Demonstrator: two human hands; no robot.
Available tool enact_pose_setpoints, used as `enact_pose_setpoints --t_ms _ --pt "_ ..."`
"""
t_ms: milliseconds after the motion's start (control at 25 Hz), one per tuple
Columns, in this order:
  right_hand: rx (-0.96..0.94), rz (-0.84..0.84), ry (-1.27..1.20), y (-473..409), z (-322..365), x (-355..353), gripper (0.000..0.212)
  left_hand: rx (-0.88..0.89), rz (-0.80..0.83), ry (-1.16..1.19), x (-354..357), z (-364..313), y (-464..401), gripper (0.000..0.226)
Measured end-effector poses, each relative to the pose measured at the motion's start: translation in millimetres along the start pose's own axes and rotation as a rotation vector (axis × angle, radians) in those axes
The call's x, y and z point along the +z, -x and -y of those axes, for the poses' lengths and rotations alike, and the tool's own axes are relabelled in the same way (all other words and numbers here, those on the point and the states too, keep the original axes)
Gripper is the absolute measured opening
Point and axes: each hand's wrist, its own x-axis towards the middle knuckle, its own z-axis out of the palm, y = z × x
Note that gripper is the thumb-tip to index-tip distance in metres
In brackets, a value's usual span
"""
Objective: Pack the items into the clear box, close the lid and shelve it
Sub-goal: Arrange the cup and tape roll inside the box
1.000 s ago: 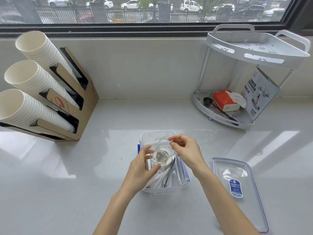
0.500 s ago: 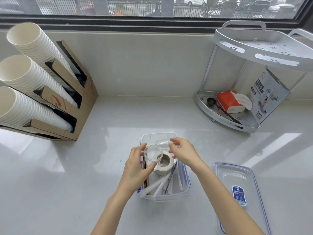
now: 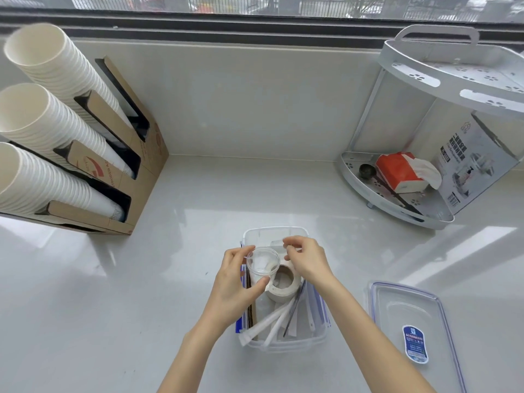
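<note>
Clear plastic is what makes this hard to read: the clear box [image 3: 283, 343] sits open on the pale counter [image 3: 113, 293], and its walls nearly vanish against the surface. The left hand [image 3: 231, 290] is wrapped around a small clear cup [image 3: 262, 265], thumb on the near side and fingers behind, holding it upright above the left part of the box. The right hand [image 3: 307, 263] hovers just beside the cup over the box's far end, fingertips pinched together; there seems to be a bit of clear plastic at them, but I cannot tell whether it is held or merely behind the fingers.

Inside the box, a roll of pale tape [image 3: 283, 282] lies partly covered by the cup and the right wrist. Nearer me, white paper-wrapped sticks [image 3: 266, 321] poke out over the box's near rim, alongside a thin dark tool [image 3: 293, 313] whose far end is hidden. A brown card edge stands against the left wall, mostly behind the left hand.

The lid [image 3: 411, 321] lies flat on the counter to the right, apart from the box, its lower edge cut off by the frame. The white corner shelf [image 3: 397, 199] stands at the back right, its top tier cropped; a red tissue pack [image 3: 397, 171] rests on the lower tier. Stacked paper cups [image 3: 37, 117] in a cardboard holder fill the left.
</note>
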Motion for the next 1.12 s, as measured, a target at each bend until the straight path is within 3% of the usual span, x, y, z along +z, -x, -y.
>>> enact_pose_setpoints --t_ms 320,520,720,920,1040,1120 --pt "-0.22 -0.185 -0.233 30.0 13.4 -29.0 0.023 0.039 0.025 -0.016 3.5 -5.5 7.0 0.051" --pt "-0.397 -0.123 -0.168 57.7 22.3 -37.7 0.031 0.051 0.002 0.029 7.6 -13.9 12.9 0.045" --pt "-0.523 -0.084 0.008 73.4 18.2 -34.3 0.023 0.034 -0.034 0.056 6.5 -16.5 21.0 0.043" --pt "-0.582 0.115 0.164 80.6 14.8 -27.7 0.023 0.025 -0.047 0.075 5.3 -18.8 26.8 0.049" --pt "-0.594 0.165 0.103 82.8 13.5 -26.4 0.024 0.026 -0.054 0.079 4.1 -18.2 28.7 0.048" --pt "-0.536 0.099 -0.005 77.5 11.4 -28.7 0.024 0.009 -0.071 0.089 2.0 -16.8 29.3 0.047"
